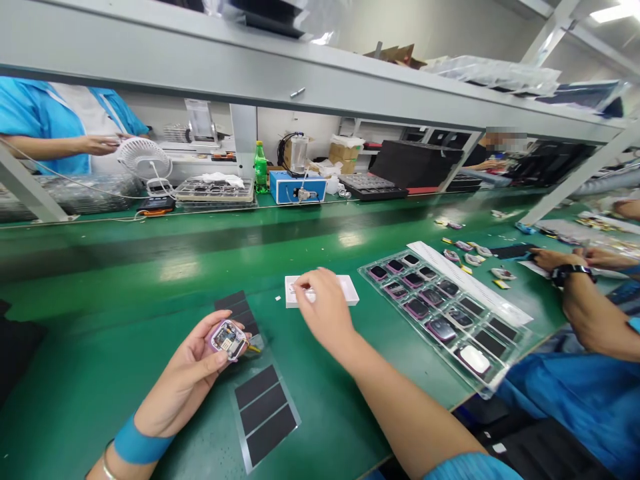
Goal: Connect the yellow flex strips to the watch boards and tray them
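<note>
My left hand [193, 370] grips a small pink watch case [229, 339], open side up, with its circuit parts showing. It hovers over a clear sheet of black rectangular pads [263, 407]. My right hand [325, 307] reaches forward to a white block [350, 291] on the green bench, fingers pinched together at its top surface. What the fingertips pinch is too small to make out.
A clear tray [500, 373] of several pink watch cases lies to the right. A co-worker's hands [565, 261] and blue sleeve sit at the far right among small parts. Behind the green belt [150, 247] stand a blue box [295, 187], a green bottle [259, 167], a fan [145, 160] and another person.
</note>
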Demonstrator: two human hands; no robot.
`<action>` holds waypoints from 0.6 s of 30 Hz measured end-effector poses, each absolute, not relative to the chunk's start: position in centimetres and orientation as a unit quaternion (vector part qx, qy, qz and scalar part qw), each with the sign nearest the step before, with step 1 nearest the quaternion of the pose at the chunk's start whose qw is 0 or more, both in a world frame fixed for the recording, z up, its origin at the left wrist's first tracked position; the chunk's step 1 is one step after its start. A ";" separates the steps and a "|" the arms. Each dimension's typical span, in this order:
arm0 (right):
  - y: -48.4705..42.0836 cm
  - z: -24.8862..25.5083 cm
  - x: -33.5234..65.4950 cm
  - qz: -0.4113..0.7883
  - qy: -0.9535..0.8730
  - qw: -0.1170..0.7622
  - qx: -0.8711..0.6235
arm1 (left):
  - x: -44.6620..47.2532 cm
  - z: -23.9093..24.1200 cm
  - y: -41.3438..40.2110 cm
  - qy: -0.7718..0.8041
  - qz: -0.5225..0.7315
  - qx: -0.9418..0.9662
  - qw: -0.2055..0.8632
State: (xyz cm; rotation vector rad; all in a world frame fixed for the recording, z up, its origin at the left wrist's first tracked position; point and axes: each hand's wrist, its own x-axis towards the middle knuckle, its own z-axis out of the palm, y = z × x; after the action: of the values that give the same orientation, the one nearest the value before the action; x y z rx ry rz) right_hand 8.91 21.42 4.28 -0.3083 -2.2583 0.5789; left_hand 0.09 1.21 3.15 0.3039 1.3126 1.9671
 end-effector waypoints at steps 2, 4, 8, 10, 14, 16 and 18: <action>23.2 4.2 8.6 0.193 -0.904 0.340 -0.175 | 0.1 3.2 1.2 0.512 0.764 0.125 0.373; 23.4 4.0 8.4 0.236 -0.905 0.304 -0.181 | 0.2 3.2 1.3 0.516 0.760 0.130 0.372; 19.7 3.7 8.5 0.438 -0.859 0.257 -0.075 | 0.3 3.1 1.4 0.526 0.753 0.137 0.372; 17.4 3.6 8.6 0.470 -0.845 0.250 -0.043 | 0.2 3.0 1.4 0.528 0.753 0.143 0.365; 15.6 3.1 8.9 0.458 -0.846 0.271 -0.037 | 0.1 2.9 1.4 0.529 0.746 0.163 0.371; 15.7 3.0 8.9 0.461 -0.843 0.274 -0.036 | 0.1 2.9 1.4 0.529 0.742 0.168 0.376; 16.0 2.9 8.9 0.459 -0.843 0.279 -0.033 | 0.2 2.9 1.5 0.531 0.747 0.167 0.364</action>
State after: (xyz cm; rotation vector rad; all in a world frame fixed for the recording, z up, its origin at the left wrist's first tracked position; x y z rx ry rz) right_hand 8.87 15.96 2.88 -0.0877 -2.2608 1.2305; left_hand 0.25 1.49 2.85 0.4300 1.3668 1.9208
